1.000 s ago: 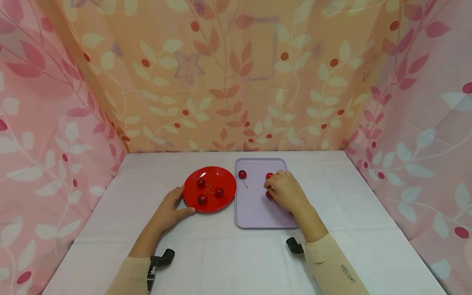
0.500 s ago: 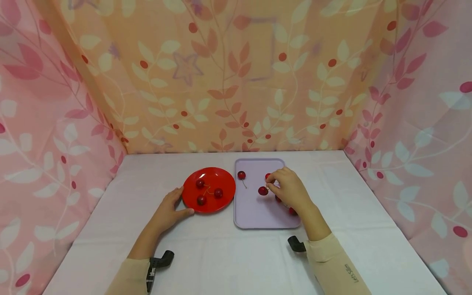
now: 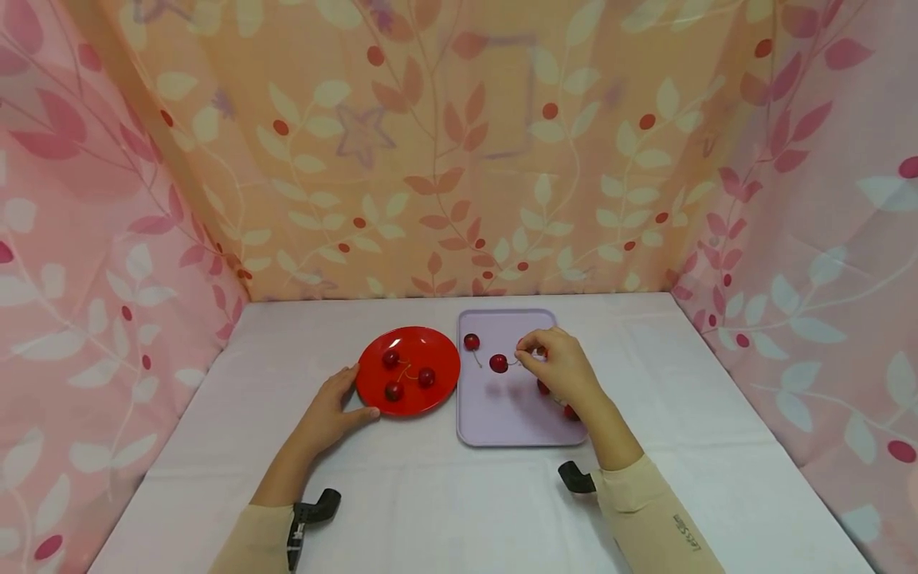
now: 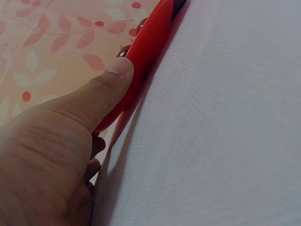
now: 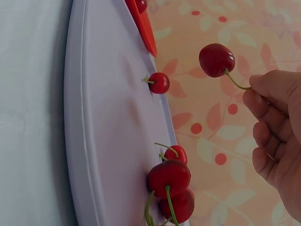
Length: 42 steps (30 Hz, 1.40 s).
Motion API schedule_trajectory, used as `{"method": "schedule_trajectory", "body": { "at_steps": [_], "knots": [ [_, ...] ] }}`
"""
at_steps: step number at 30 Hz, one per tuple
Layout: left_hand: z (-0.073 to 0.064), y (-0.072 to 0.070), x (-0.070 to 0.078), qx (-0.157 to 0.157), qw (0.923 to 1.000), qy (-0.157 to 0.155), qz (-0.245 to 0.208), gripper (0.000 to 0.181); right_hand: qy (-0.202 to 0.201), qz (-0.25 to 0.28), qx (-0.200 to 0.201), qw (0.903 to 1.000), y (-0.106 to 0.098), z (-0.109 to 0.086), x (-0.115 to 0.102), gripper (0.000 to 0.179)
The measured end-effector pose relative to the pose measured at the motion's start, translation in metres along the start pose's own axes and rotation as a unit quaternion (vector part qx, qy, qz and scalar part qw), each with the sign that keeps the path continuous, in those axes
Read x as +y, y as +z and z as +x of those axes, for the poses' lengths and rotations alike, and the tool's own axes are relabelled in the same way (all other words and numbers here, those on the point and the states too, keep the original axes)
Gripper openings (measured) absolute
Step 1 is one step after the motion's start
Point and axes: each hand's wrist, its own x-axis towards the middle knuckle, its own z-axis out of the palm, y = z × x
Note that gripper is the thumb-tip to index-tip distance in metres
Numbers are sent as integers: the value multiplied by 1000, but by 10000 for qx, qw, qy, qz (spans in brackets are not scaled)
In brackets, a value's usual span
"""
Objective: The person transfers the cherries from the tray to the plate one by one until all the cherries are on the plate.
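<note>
My right hand [image 3: 558,363] pinches a cherry [image 5: 216,60] by its green stem, between thumb and forefinger. The cherry hangs above the lilac tray [image 3: 488,422], and its shadow falls on the tray. Under and beside that hand lie several more cherries, partly hidden in the head view; the right wrist view has them bunched, stems up, with one dark cherry [image 5: 169,179] foremost. A single cherry [image 3: 471,342] sits near the tray's far left corner. With thumb and fingers spread round its left edge, my left hand [image 3: 326,410] holds the red plate [image 3: 430,406], which bears 3 cherries.
Plate and tray stand side by side, their edges close together, on a white cloth [image 3: 430,502]. Patterned fabric [image 3: 430,199] rises behind the table and along both sides. Black camera mounts [image 3: 315,506] stick out from the wrists.
The right hand has lifted the cherry off the tray by its stem and turned it leftward and up. The left hand and plate stay where they were.
</note>
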Motion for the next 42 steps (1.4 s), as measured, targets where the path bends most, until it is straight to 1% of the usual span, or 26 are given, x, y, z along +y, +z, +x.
{"method": "schedule_trajectory", "body": {
  "at_steps": [5,8,14,18,21,24,28,36,42],
  "knots": [
    [0,2,-2,-1,10000,8,38,110,9,165,49,9999,5,4,-3,6],
    [0,1,-3,-24,10000,68,40,109,37,295,46,9995,7,9,-7,7],
    [3,-1,-1,27,9999,152,-41,108,60,464,118,9988,12,21,-14,7],
    [3,0,0,-8,10000,94,3,109,65,561,138,9983,18,28,-18,6],
    [3,0,0,-10,10000,46,8,108,119,667,47,9977,22,33,-24,5],
    [2,0,-1,16,9999,99,73,108,192,754,-73,9969,26,40,-32,5],
    [2,0,-1,49,9999,104,46,107,243,792,-168,9964,32,50,-40,7],
    [1,0,1,-9,10000,57,14,108,427,1056,-415,9926,47,64,-52,6],
    [1,-1,2,-5,10000,27,23,108,497,1117,-543,9910,60,74,-58,5]
  ]
}}
